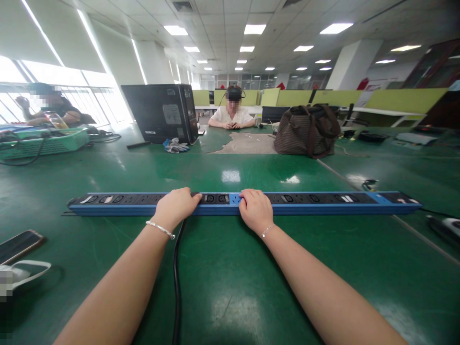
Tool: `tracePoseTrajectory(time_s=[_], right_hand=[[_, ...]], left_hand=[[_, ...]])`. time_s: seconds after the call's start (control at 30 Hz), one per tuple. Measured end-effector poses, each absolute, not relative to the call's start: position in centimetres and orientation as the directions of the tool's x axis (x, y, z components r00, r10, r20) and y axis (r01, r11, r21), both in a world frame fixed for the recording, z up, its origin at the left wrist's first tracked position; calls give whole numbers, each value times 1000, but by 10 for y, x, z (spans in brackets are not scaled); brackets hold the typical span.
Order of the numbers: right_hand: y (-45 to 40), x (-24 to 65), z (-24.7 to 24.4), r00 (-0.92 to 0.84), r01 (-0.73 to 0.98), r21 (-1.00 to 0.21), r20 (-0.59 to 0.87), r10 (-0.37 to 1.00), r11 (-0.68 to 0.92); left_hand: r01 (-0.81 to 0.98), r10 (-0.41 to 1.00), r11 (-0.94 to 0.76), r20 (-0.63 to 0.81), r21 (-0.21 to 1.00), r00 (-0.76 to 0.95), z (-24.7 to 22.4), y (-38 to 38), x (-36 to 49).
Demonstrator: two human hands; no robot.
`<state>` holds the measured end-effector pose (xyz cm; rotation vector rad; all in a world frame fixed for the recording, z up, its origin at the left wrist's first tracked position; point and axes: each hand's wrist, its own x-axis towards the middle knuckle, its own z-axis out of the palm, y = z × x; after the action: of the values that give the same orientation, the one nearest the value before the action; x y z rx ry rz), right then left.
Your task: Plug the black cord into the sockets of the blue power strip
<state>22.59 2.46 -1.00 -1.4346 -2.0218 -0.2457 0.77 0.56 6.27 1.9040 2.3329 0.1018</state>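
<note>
A wide green worktop (230, 287) is seen filling the lower part of the view, with light reflected on its surface. Across its middle, a long blue power strip (323, 203) with black sockets is laid flat, running left to right just ahead of both forearms.

At the far side of the worktop, a black computer tower (160, 112) is stood upright, and a brown bag (307, 130) is set to its right. A green basket (43, 143) is placed at the far left, beside a seated person (48, 106). Another person (233, 112) is seated opposite, behind the tower and the bag.

The left hand (176, 207) is laid over the strip just left of its centre, fingers curled down onto the top face; whether a plug is enclosed in that grip cannot be told. The right hand (256, 208) is rested on the strip just right of centre, its grip loosely closed over the near edge, fingertips pressed on the top face. A thin bracelet is worn on each wrist.

A black cable (177, 287) is run from under the left hand toward the near edge of the worktop. A phone (17, 245) is laid face up at the near left, well apart from the strip. A pair of gloves (176, 145) is left at the foot of the tower.
</note>
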Motion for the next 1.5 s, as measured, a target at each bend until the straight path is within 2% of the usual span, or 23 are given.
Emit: tracePoseTrajectory(time_s=[0.13,0.33,0.43,0.57,0.73,0.83,1.0,1.1,1.2,1.33,1.4,1.5], right_hand=[[25,226,-11,-203,902,-197,591,781,384],[26,226,-12,-208,901,-193,593,778,388],[26,225,-12,-206,902,-194,591,780,386],[24,224,-10,-200,903,-200,585,786,379],[24,225,-9,-199,901,-215,566,800,377],[24,225,-8,-198,899,-223,563,802,378],[23,225,-7,-196,891,-244,552,811,382],[25,227,-4,-188,871,-300,528,828,389],[29,231,5,-165,812,-420,502,849,406],[24,229,25,-140,667,-585,510,848,462],[18,223,33,-187,610,-652,435,881,451],[8,213,40,-225,644,-634,376,899,427]], left_hand=[[973,977,184,-134,139,-166,62,7,5],[976,981,189,-54,108,-184,67,7,4],[972,979,196,23,134,-200,83,3,-3],[939,960,225,102,261,-259,109,-9,-11],[912,963,191,108,363,-245,113,-15,-8],[888,974,172,58,427,-217,104,-10,-6],[745,989,145,-92,651,-112,88,-6,3],[622,991,118,-136,774,-18,77,-6,15],[511,994,67,-101,857,39,65,-8,32],[434,999,12,-25,901,23,51,-11,56],[409,1000,-10,2,912,18,46,-14,67],[374,998,-51,32,926,56,40,-19,79]])
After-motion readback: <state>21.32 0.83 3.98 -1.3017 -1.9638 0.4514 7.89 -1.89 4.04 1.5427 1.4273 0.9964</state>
